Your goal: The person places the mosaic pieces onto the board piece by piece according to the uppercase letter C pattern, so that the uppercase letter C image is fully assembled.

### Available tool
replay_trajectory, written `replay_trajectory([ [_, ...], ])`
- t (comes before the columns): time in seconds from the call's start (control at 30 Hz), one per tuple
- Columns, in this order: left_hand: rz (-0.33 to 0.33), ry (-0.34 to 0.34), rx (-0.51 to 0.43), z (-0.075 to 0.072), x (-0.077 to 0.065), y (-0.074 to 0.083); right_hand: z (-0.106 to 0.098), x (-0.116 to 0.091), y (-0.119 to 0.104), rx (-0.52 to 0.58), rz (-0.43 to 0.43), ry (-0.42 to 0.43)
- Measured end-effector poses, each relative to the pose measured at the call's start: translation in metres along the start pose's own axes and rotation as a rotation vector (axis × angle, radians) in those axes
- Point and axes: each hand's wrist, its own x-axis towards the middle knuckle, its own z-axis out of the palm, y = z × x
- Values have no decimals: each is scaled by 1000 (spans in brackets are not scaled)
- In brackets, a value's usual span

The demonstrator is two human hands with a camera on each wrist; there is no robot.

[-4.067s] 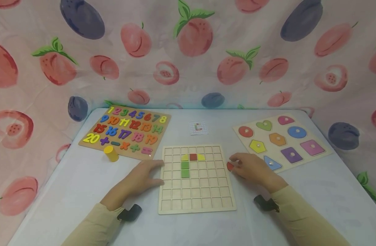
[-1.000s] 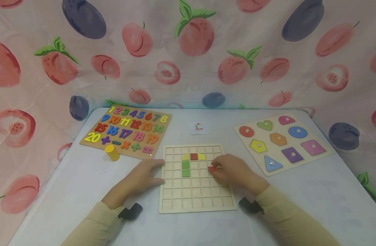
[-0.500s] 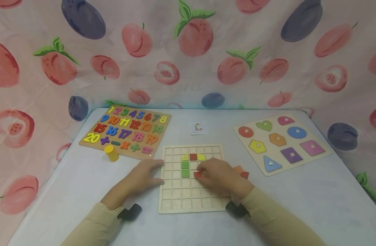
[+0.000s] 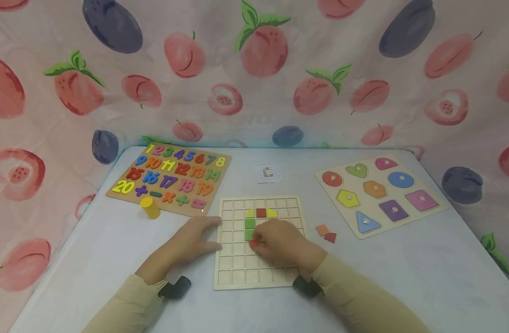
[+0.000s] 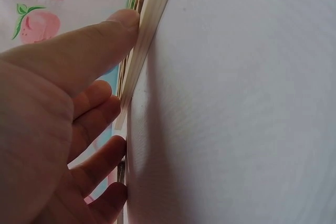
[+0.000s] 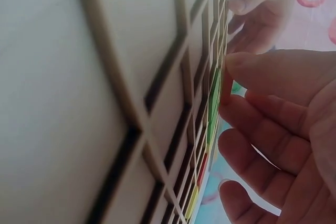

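Observation:
My right hand (image 4: 279, 243) pinches a small red tile (image 4: 253, 243) between thumb and fingers, over the wooden grid board (image 4: 233, 276). The tile is just below two green squares (image 4: 249, 224) set in one column. Above those, a red square (image 4: 261, 212) sits between two yellow rounded-corner tiles (image 4: 272, 212). In the right wrist view the red tile (image 6: 227, 87) shows edge-on, close to the grid's surface. My left hand (image 4: 192, 238) rests at the board's left edge, fingers spread; its thumb (image 5: 123, 24) touches the rim in the left wrist view.
An orange square (image 4: 322, 230) and a red rounded-corner tile (image 4: 330, 237) lie right of the board. A pattern card (image 4: 268, 174) lies behind it. A number board (image 4: 214, 203) and yellow cylinder (image 4: 150, 208) stand left, a knobbed shape puzzle (image 4: 363, 233) right.
My right hand has carried the red tile leftward from beyond the board's right edge to below the green squares. The loose orange and red tiles came into view. My left hand stays put.

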Motion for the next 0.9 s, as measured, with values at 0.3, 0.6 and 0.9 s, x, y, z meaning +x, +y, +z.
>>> replay_trajectory([
  [0.3,-1,-4,-7,0,0,0,0,2,-7,-29,23,-35],
  [0.6,9,-4,-7,-1,-1,0,1,4,-9,-80,9,-25],
  [0.9,10,-3,-5,-1,-1,0,0,5,-9,-84,18,-22],
])
